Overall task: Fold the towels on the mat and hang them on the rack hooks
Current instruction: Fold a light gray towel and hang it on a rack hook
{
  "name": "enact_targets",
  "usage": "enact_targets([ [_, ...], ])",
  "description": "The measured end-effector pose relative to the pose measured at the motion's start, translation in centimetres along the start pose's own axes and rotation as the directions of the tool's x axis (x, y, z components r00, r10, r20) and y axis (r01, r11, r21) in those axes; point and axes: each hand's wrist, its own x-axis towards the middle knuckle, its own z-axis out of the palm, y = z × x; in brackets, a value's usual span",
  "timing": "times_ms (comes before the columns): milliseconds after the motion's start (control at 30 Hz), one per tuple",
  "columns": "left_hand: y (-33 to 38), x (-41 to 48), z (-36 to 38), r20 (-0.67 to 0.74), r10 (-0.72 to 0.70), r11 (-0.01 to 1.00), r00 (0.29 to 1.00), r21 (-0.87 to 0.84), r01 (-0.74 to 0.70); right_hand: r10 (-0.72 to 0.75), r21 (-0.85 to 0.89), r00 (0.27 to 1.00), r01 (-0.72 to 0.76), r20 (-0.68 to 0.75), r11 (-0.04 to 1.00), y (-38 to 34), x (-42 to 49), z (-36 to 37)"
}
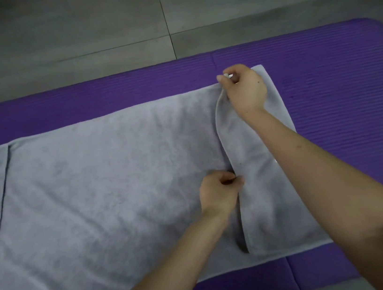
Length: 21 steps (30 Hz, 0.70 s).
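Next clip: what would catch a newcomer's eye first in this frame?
A grey towel spread across a purple mat fills the view, a flap folded over at each end. The right hand pinches the right flap's far corner; the left hand pinches its edge nearer the person.

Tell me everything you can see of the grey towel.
The grey towel, soft and plush, lies flat on the purple mat. Its left end is folded over in a narrow flap, its right end in a wider one. The right hand pinches that flap's far corner; the left hand pinches its edge nearer the person.
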Motion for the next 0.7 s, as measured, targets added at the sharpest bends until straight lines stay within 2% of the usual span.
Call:
enact_targets([
  [67,0.8,-0.9,-0.5,0.071,-0.085,0.981,0.994,-0.169,0.096,0.015,0.078,1.0,-0.014,-0.014,0.997,-0.6,-0.4,-1.8],
  [133,1.6,-1.9,-1.5,0.149,-0.101,0.964,0.984,-0.23,0.134,0.015,0.111,1.0,-0.012,-0.025,0.994,-1.5,-0.7,-3.6],
  [267,3.5,-4.0,-5.3,0.23,-0.036,0.974,0.973,-0.209,0.085,0.016,0.198,0.999,-0.009,-0.033,0.98,-4.8,-1.5,-6.3],
  [433,6.3,-7.6,-13.3,0.351,0.017,0.993,0.936,-0.113,0.025,-0.043,0.268,0.998,0.032,0.036,0.963,-11.4,-3.2,-7.8],
  [567,8.4,-10.0,-21.1,0.308,0.033,0.999,0.951,-0.036,-0.023,-0.102,0.282,0.989,0.069,0.104,0.957,-17.6,-4.9,-6.8],
  [700,8.7,-12.5,-29.1,0.224,0.024,0.999,0.974,-0.052,-0.013,-0.139,0.332,0.972,0.07,0.191,0.941,-24.3,-6.5,-4.4],
])
